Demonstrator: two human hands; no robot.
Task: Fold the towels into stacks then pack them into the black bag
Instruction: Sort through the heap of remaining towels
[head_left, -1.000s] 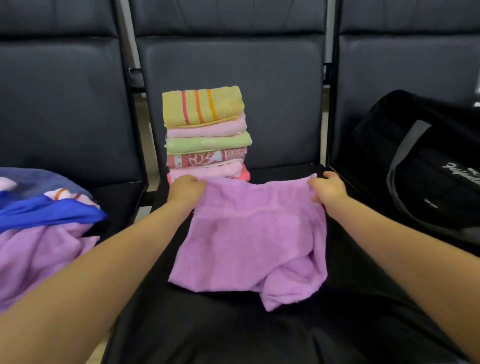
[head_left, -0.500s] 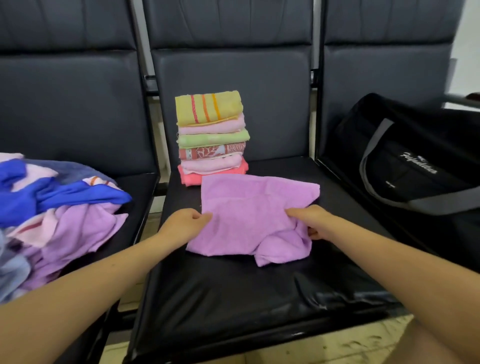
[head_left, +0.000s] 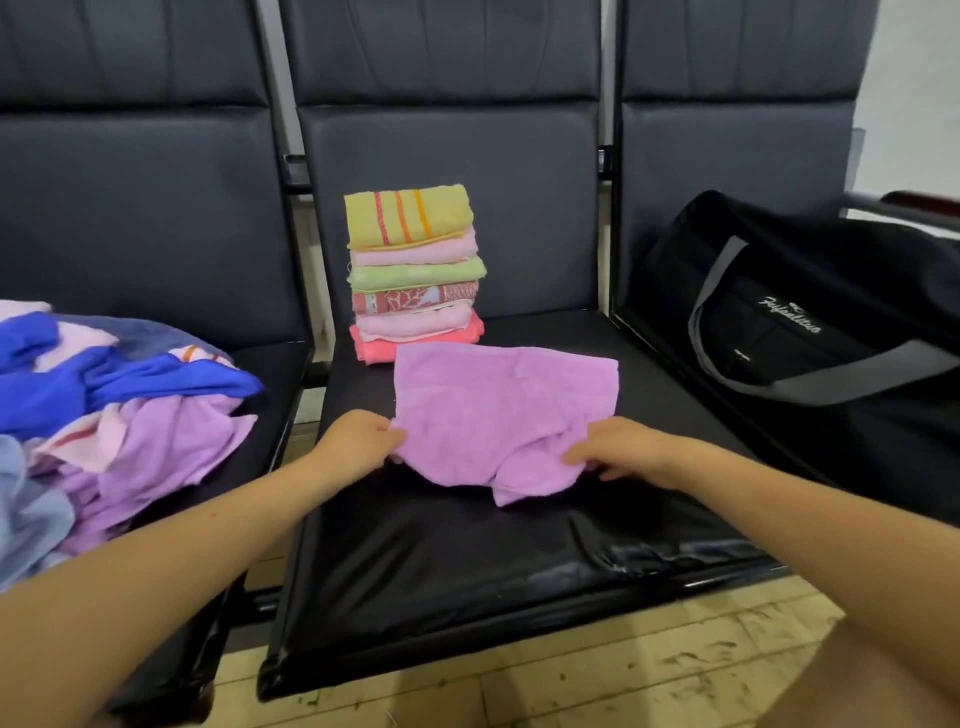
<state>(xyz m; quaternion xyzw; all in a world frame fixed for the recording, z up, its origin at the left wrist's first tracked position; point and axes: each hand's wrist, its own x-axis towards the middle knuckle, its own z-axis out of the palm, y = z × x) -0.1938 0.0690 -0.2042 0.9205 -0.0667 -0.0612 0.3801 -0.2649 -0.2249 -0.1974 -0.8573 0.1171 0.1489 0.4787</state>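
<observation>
A purple towel (head_left: 498, 410) lies spread on the middle black seat (head_left: 467, 561), its near edge rumpled. My left hand (head_left: 358, 441) pinches its near left corner. My right hand (head_left: 618, 449) grips its near right edge, fingers curled into the cloth. Behind the towel, against the seat back, stands a stack of folded towels (head_left: 413, 275) with a yellow striped one on top and a coral one at the bottom. The black bag (head_left: 810, 322) with grey straps sits on the right seat.
A heap of unfolded towels (head_left: 104, 415), purple, blue and pink, covers the left seat. Dark seat backs rise behind all three seats. Tiled floor (head_left: 597, 675) shows below the seat's front edge.
Both hands slid from the towel's far corners down to its near edge. The towel now lies flatter on the seat, and the view has pulled back.
</observation>
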